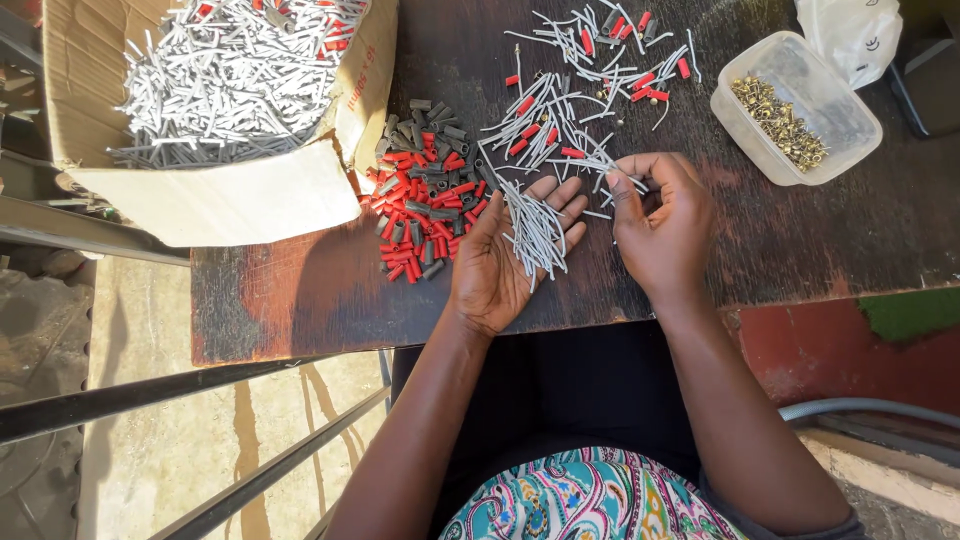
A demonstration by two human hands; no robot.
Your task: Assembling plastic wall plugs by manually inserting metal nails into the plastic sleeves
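**Grey wire bundle in my left palm, right hand picking beside it**

Dark wooden table point(800, 250) fills most of the view, worn edge toward me. On its far left corner sits a cardboard box point(215, 195), flap folded down, heaped with loose grey wire pieces point(230, 75), a few red bits mixed in at the far side. Far right: a clear plastic tub point(845, 125) with small brass parts point(780, 120) piled in one end, white plastic bag point(850, 35) just behind it.

Between box and my hands: a pile of red and dark grey sleeves point(425, 195), touching the box's corner. Beyond my fingers, scattered grey wires with red sleeves fitted point(560, 130), spreading toward the far edge.

My left hand point(500, 260) lies palm up on the table, fingers spread and relaxed, not clenched. A bundle of grey wires point(535, 230) rests across palm and fingers, ends pointing away from me and toward me, cradled rather than gripped. The sleeve pile is just left of this hand.

My right hand point(660, 225) is just right of the bundle, back to the camera, fingers curled in. Thumb and forefinger pinch together near the bundle's far end, close to a wire; cannot tell what exactly is pinched, too small.
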